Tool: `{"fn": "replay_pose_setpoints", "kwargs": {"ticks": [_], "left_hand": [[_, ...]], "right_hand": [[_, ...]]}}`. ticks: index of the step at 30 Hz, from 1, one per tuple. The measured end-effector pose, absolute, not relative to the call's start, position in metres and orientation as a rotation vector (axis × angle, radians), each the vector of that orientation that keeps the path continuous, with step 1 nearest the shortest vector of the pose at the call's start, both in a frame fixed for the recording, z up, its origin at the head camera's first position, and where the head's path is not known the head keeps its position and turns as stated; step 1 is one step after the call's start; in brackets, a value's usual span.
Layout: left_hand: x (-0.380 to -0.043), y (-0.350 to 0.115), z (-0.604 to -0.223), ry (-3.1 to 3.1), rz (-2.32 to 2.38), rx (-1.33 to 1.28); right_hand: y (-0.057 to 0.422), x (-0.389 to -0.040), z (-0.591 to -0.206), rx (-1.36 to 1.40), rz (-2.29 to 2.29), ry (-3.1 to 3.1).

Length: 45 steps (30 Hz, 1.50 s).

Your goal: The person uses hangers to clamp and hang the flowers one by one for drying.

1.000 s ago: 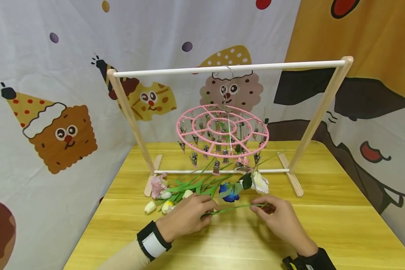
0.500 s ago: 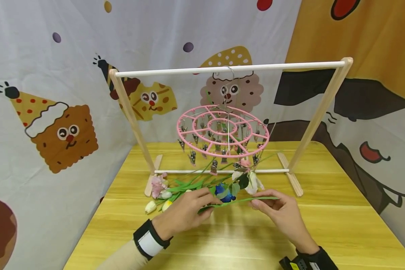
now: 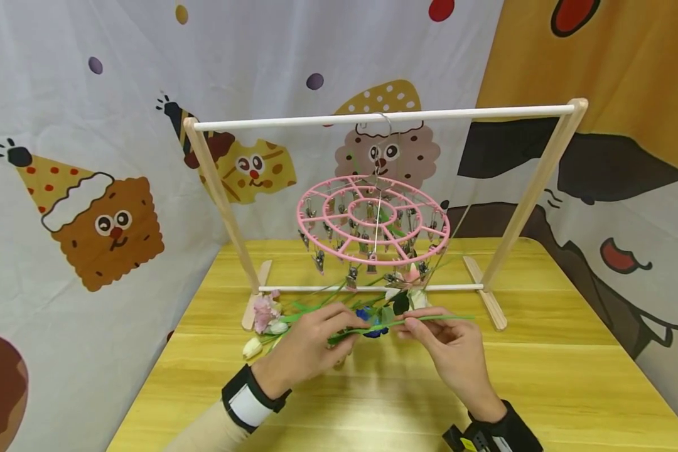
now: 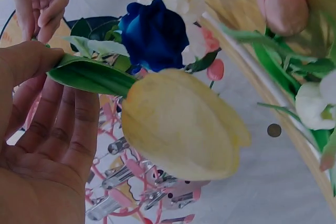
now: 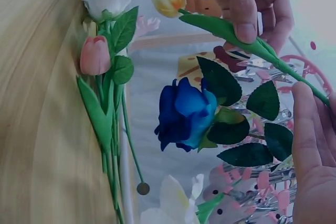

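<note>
Both hands hold a yellow tulip (image 4: 178,124) with a green stem, nearly level above the table front. My left hand (image 3: 316,339) pinches it by the leaf close below the bloom, thumb on the leaf. Farther along, my right hand (image 3: 452,342) has thumb and forefinger at the stem, whose free end sticks out to the right. Just behind the stem a blue rose (image 5: 186,111) hangs head down, partly covered in the head view. Above is a round pink clip hanger (image 3: 300,216) with several metal clips (image 3: 319,260). A white flower (image 3: 418,298) shows beyond the right fingers.
A wooden rack with a white top bar (image 3: 294,120) carries the hanger; its post (image 3: 220,201) stands at left. On the table (image 3: 570,376) lie more flowers, among them a pink bloom (image 3: 264,312), a white bud (image 3: 252,347) and a pink tulip (image 5: 95,55).
Both hands have lifted the tulip up and toward the hanger; the right hand has come left, nearer the other. The hanger and its hanging flowers have turned slightly.
</note>
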<state>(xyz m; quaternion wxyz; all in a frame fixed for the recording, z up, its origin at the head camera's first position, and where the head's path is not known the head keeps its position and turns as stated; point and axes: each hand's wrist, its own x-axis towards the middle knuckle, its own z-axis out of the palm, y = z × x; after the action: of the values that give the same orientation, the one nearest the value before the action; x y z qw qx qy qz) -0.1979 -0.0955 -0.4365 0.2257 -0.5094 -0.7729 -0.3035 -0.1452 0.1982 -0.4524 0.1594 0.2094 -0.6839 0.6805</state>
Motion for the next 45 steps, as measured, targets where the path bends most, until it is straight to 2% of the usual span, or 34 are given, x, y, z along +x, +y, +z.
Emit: {"fn": "replay_pose_setpoints", "kwargs": {"ticks": [6, 17, 26, 45], "left_hand": [[-0.203, -0.1, -0.427, -2.083, -0.911, -1.341], [-0.212, -0.105, -0.405, -2.004, -0.961, -0.845], [-0.221, -0.098, -0.397, -2.202, -1.038, -0.827], [-0.225, -0.089, -0.39, -2.238, -1.221, -0.825]], "right_hand": [[0.192, -0.149, -0.448, 0.557, 1.894, -1.911], [0.183, -0.151, -0.445, 0.512, 1.89, -1.884], [0.175, -0.155, -0.443, 0.523, 1.863, -1.84], [0.166, -0.161, -0.44, 0.506, 1.82, -1.856]]}}
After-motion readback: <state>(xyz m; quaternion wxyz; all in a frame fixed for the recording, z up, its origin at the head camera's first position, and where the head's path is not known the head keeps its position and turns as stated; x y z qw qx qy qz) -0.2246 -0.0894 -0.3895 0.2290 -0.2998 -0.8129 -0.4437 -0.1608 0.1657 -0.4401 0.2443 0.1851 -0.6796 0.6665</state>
